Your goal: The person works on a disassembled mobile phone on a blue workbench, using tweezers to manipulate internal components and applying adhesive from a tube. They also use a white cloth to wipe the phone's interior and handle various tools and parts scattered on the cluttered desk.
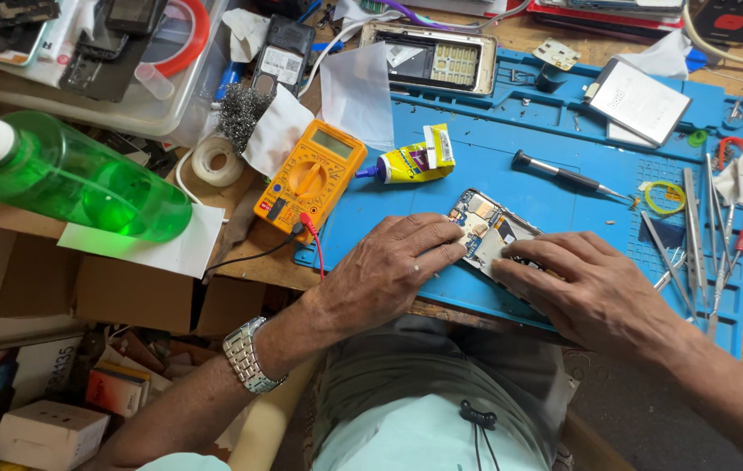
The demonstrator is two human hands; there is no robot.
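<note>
Your left hand [393, 266] and right hand [585, 288] both press down on the open phone [487, 231], fingers flat, grip not closed around it. The phone lies on the blue mat [546, 209] (near its front edge), beside a glue tube [411, 161] and a screwdriver [563, 176].

Opened phone [487, 228] lower half hidden under both hands, green bottle [75, 179] neck cut off at left edge
</note>
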